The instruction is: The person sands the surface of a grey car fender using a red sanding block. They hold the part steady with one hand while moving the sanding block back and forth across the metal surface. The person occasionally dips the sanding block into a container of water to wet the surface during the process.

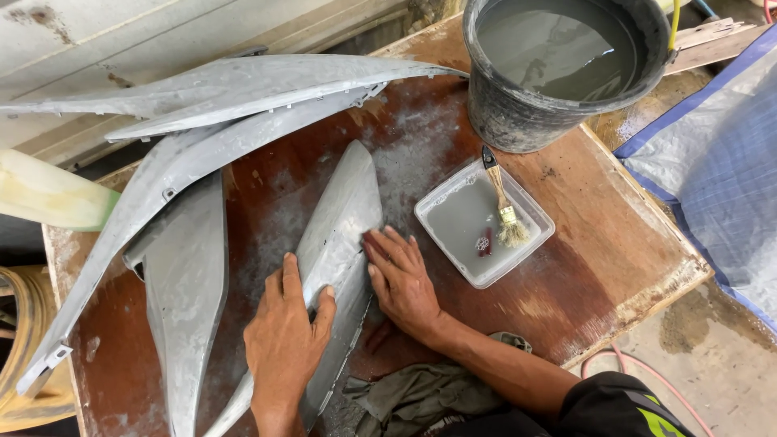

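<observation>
brown and dusty, our wooden table [615, 243] sits outdoors on a concrete floor, with grey powder smeared all over the top. our left hand [283, 336] lies flat on the long grey panel [340, 235], thumb hooked over its near edge, fingers spread, not closed round anything. our right hand [401, 279] presses flat just beside it, fingers open on the panel's right edge; we cannot tell if something thin lies under that palm.

the panel lies in the middle of the table, right under both hands. we think it is light and thin, a bit bendy, and slippery where it is wet. its far tip is pointy and could snap, so the wide part under our hands is the best place to hold.

to the right of our right hand sits a clear tray [530, 243] of grey water with a small brush [506, 214] in it. beyond that stands a dark bucket [518, 113] of grey water. left of our left hand lie more grey panels [186, 275]. a crumpled rag [421, 396] lies near our right wrist.
</observation>
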